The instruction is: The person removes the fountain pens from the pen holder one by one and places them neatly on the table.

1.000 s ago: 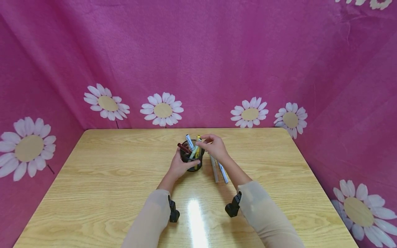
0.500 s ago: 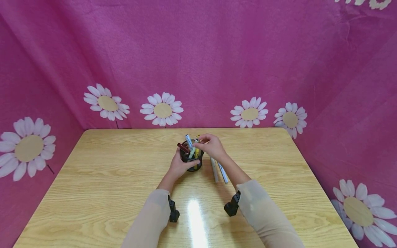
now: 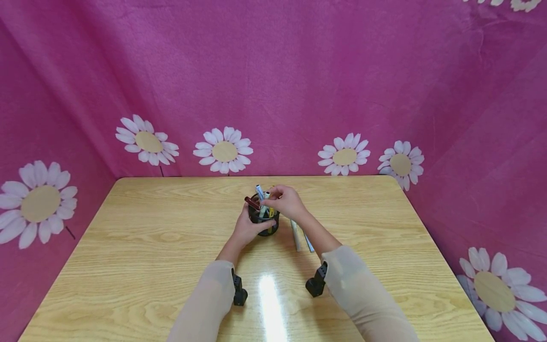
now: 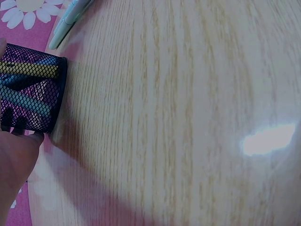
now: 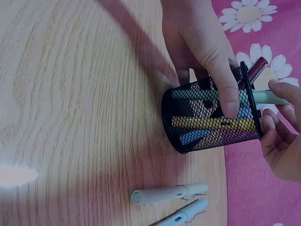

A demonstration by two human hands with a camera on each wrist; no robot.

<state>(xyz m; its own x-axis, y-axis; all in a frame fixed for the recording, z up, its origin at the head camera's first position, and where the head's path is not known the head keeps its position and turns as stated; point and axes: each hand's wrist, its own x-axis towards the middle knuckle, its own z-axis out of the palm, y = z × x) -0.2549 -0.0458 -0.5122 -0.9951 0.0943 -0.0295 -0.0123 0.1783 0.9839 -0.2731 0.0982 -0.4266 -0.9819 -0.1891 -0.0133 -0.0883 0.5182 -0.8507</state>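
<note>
My left hand [image 3: 245, 231] grips a black mesh pen cup [image 5: 197, 136], its thumb lying across the near side. The cup stands upright on the table. At its rim, my right hand [image 3: 289, 204] pinches a light green pen [image 5: 267, 97] between thumb and fingers; the pen's lower part is inside the cup. A dark red pen [image 3: 252, 203] leans out to the left, and a light blue pen [image 3: 259, 190] sticks up behind. Through the mesh a yellow pen [image 5: 202, 123] shows. Right-hand fingers hide part of the rim in the head view.
Two pale pens, one greenish [image 5: 162, 195] and one bluish [image 5: 188, 214], lie side by side on the wooden table [image 3: 149, 266], right of the cup. A pink curtain [image 3: 273, 85] with white daisies stands behind the table's far edge.
My right hand has shifted slightly left over the cup, and the top of the light green pen has swung left with it. My left hand and the cup have stayed put.
</note>
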